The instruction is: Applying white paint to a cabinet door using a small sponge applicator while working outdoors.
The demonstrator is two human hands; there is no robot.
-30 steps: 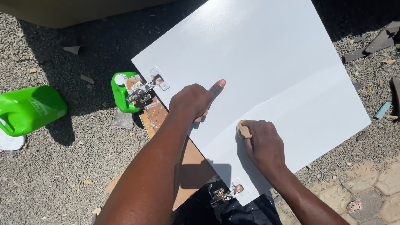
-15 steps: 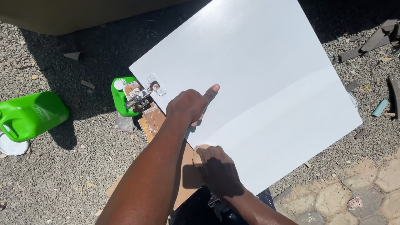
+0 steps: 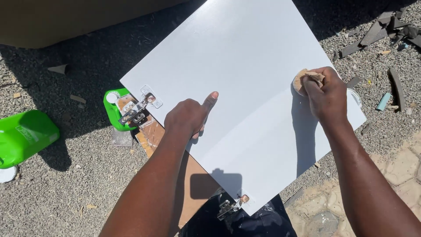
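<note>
Outdoors, a gravel ground (image 3: 66, 193) is spreading under everything, sunlit and littered with small chips. Lying across most of the view is a large white panel (image 3: 237, 74), flat and turned cornerwise, its near corner hanging over the person's dark trousers (image 3: 245, 221). A brown board (image 3: 193, 188) is showing from under the panel's near left edge. At the far left a green plastic jug (image 3: 24, 136) is lying on its side on the gravel, and a second green container (image 3: 113, 109) is sitting just beside the panel's left corner, partly tucked under it. Dark scraps of broken board (image 3: 377, 33) are scattered at the top right, well apart from the panel.

The left hand (image 3: 188, 116) is resting on the panel near its left edge, fingers curled under and the thumb stretched out flat on the white surface, clamped on nothing. The right hand (image 3: 326, 94) is pressing down near the panel's right corner, its fingers closed together over a tan sanding pad (image 3: 305, 79), which is sitting flat against the white surface.

A metal hinge (image 3: 138, 109) is sitting on the panel's left edge, close to the left hand. Another small hinge (image 3: 230, 205) is sitting at the near corner, over the trousers. A pale blue scrap (image 3: 383, 102) is lying on the gravel to the right.
</note>
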